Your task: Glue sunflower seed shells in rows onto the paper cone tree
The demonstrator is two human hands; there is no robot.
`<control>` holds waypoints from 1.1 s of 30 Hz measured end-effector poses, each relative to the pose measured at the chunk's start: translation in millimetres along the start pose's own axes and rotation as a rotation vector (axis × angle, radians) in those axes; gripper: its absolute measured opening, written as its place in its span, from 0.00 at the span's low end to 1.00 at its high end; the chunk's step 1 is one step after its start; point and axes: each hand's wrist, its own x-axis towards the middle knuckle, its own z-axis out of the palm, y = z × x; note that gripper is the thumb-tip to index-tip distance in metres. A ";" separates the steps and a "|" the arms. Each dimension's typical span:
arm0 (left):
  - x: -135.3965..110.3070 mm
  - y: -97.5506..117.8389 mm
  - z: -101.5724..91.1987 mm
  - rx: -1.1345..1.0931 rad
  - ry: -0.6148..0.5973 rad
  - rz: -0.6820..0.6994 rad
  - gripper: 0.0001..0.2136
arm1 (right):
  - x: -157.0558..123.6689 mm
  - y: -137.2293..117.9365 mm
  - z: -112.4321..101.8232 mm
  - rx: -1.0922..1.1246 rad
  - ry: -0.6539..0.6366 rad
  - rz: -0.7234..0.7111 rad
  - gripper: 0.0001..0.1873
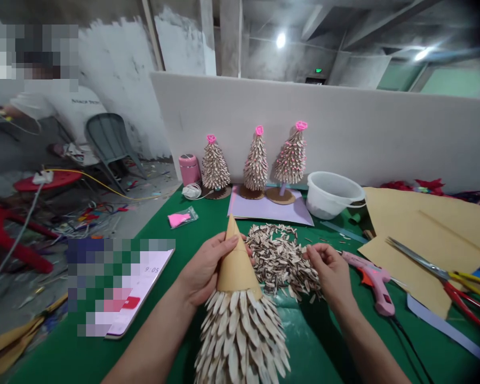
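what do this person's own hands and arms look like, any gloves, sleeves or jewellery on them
The left hand and right hand are both ungloved, with no ring, watch or bracelet to be seen. The left forearm and right forearm are bare as far as they show; no sleeve is in view.

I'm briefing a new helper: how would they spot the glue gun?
On the green table, find the heap of brown-and-white husks. To its right, past the right hand, lies a pink plastic glue gun. Unlike the nearby long-bladed metal scissors, it has a red trigger.
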 end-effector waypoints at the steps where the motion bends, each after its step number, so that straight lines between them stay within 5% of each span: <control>1: -0.2 -2.0 -0.7 -0.009 0.009 -0.006 0.05 | 3.9 3.5 -0.2 -0.025 -0.012 0.003 0.11; 10: 3.9 -7.6 -6.7 -0.116 0.071 -0.099 0.07 | 41.9 14.5 25.9 -0.359 -0.225 -0.092 0.13; 17: 20.3 -24.2 -9.6 -0.256 0.057 -0.138 0.09 | 37.0 14.8 37.0 -0.595 -0.343 -0.198 0.12; 22: 24.7 -38.0 -17.5 -0.304 0.050 -0.165 0.09 | 34.5 17.0 35.2 -0.531 -0.367 -0.166 0.08; 33: 26.3 -43.2 -20.5 -0.327 0.054 -0.189 0.09 | 39.8 16.8 32.3 -0.184 -0.336 -0.039 0.17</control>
